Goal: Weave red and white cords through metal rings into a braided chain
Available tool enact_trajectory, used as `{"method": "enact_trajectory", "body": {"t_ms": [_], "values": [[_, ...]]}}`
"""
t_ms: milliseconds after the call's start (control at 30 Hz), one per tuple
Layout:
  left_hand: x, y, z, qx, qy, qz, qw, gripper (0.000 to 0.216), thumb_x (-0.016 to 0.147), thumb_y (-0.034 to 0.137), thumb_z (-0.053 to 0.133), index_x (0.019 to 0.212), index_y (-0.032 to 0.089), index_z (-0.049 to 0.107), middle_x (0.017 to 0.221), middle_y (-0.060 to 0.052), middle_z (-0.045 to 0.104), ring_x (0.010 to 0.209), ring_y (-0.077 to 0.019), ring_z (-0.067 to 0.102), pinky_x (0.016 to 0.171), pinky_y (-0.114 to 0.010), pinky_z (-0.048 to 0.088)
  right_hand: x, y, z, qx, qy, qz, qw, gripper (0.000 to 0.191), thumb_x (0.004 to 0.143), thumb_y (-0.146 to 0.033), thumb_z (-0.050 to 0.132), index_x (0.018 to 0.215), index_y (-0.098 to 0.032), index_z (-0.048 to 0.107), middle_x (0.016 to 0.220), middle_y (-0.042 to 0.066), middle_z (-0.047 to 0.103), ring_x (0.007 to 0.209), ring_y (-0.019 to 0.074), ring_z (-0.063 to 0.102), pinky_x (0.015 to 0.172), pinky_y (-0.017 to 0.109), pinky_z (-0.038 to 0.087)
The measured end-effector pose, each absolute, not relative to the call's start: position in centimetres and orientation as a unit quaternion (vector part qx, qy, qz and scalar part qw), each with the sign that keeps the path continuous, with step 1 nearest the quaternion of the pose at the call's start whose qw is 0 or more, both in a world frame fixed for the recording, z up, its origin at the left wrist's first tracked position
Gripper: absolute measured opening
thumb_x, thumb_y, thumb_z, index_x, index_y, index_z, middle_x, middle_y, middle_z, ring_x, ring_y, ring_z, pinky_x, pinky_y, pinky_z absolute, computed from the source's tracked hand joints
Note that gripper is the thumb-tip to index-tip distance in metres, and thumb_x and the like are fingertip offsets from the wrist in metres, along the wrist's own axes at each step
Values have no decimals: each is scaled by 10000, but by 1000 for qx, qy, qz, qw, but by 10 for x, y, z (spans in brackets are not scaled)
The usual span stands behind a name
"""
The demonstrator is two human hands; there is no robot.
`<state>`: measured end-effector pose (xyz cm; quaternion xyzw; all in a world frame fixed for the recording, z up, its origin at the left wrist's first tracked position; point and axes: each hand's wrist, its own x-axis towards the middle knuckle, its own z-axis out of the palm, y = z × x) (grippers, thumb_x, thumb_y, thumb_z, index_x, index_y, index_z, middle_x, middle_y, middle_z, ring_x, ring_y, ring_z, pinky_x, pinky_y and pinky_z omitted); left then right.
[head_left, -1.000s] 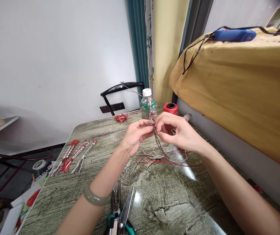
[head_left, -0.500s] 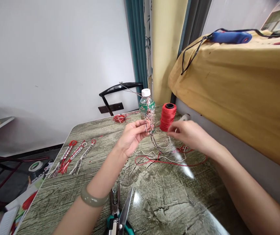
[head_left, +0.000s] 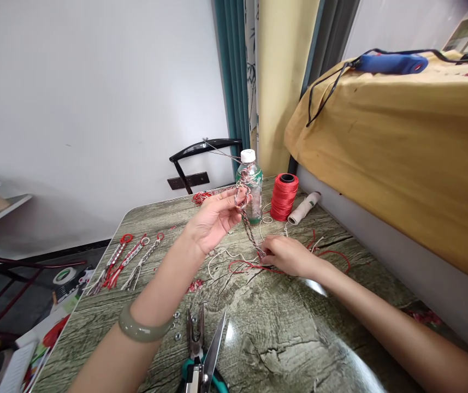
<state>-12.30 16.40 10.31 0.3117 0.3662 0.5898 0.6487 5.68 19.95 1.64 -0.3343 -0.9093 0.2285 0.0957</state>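
The right hand [head_left: 285,255] has dropped from the braided cord [head_left: 250,229] to the loose strings [head_left: 242,265] on the table, while the left hand [head_left: 213,221] has lifted slightly.

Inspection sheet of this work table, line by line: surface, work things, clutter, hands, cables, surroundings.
Surface: glossy grey-green wood-grain table, glare patches.
Work things: red-and-white braided cord stretched between both hands; loose red and white strands beside it.
Clutter: red thread spool, white spool lying down, clear plastic bottle, three finished braids with loops, teal-handled scissors and pliers.
Hands: left hand fingers pinch the cord's top; right hand fingers closed on its lower end at the table.
Cables: black cable from blue tool on yellow cloth.
Surroundings: white wall, teal curtain, black chair.
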Motion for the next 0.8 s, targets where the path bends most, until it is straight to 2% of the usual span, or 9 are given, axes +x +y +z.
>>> {"method": "enact_trajectory", "body": {"t_ms": [200, 300, 400, 500, 667, 800], "values": [[-125, 164, 94, 338, 371, 588, 634, 104, 655, 85, 666, 747, 133, 658, 696, -6, 652, 637, -86, 596, 602, -182, 468, 95, 213, 75, -331, -898, 269, 112, 125, 825, -267, 470, 780, -166, 529, 711, 25, 601, 630, 132, 551, 564, 258, 413], [-122, 165, 90, 348, 364, 587, 633, 104, 658, 93, 664, 755, 130, 655, 715, -20, 661, 701, -111, 612, 678, -215, 469, 108, 213, 114, -285, -865, 386, 147, 155, 827, -316, 481, 801, -166, 511, 729, 24, 607, 659, 126, 584, 585, 259, 462], [-117, 166, 87, 350, 353, 586, 639, 97, 656, 91, 661, 743, 133, 651, 712, -16, 661, 699, -113, 617, 719, -234, 465, 111, 205, 147, -274, -838, 434, 185, 145, 809, -306, 526, 769, -167, 534, 619, -8, 581, 521, 88, 563, 487, 222, 460], [-113, 166, 85, 349, 344, 588, 643, 102, 655, 85, 657, 744, 133, 648, 703, -11, 657, 666, -103, 612, 718, -232, 464, 105, 198, 169, -284, -834, 406, 245, 125, 784, -289, 572, 756, -167, 582, 597, -14, 584, 459, 57, 523, 374, 174, 394], [-109, 165, 81, 347, 335, 590, 648, 110, 648, 94, 662, 753, 122, 646, 715, -23, 660, 644, -98, 608, 685, -228, 465, 86, 189, 189, -264, -868, 341, 248, 159, 789, -313, 567, 775, -165, 624, 688, 28, 636, 583, 121, 601, 449, 220, 460], [-106, 166, 77, 341, 320, 603, 646, 109, 637, 95, 665, 741, 124, 648, 690, -25, 660, 651, -109, 611, 709, -252, 469, 65, 170, 198, -227, -894, 290, 255, 128, 787, -286, 567, 754, -183, 636, 631, -7, 617, 558, 107, 589, 434, 202, 430]]}}
